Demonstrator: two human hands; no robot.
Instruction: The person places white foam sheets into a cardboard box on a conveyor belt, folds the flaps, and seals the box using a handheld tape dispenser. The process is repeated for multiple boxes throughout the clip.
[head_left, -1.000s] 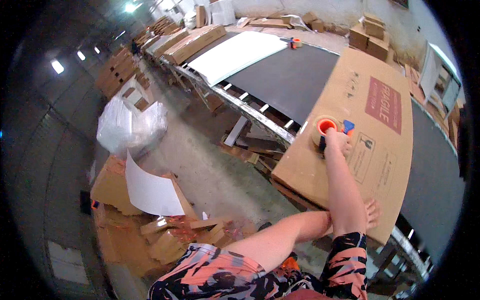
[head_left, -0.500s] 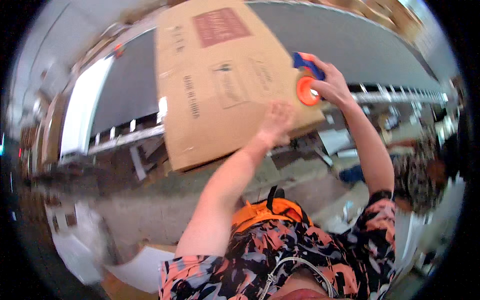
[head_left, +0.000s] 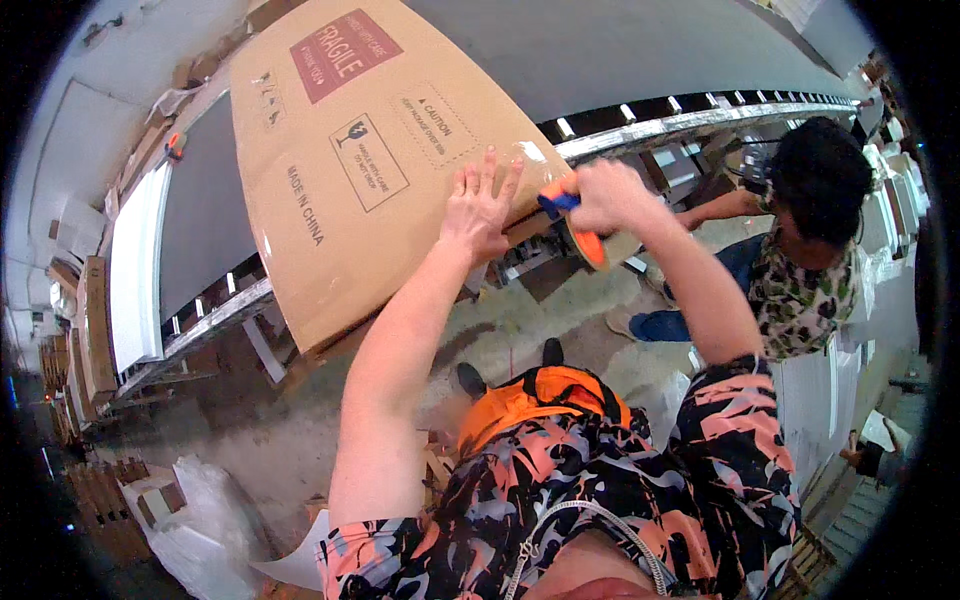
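A large brown cardboard box [head_left: 300, 215] lies flat on a dark conveyor belt, its near edge overhanging the side rail. My left hand [head_left: 480, 215] is open, fingers spread on the box top close to its right edge. In my right hand [head_left: 612, 200] is a blue and orange tape dispenser [head_left: 586, 243], held just beside that edge, its handle hidden by my fingers. A shiny strip of clear tape [head_left: 532, 153] shows on the box's right edge.
The belt [head_left: 600, 60] runs on to the far right behind a metal rail [head_left: 690, 122]. Another person [head_left: 805, 250] bends beside it at right. White panels [head_left: 140, 265] stand at left, near an orange-handled tool [head_left: 175, 146]. Plastic wrapping [head_left: 205, 520] lies lower left.
My right hand has brought the tape dispenser from over the box's right end down beside its edge. My left hand now lies spread on the top. The whole view has shifted.
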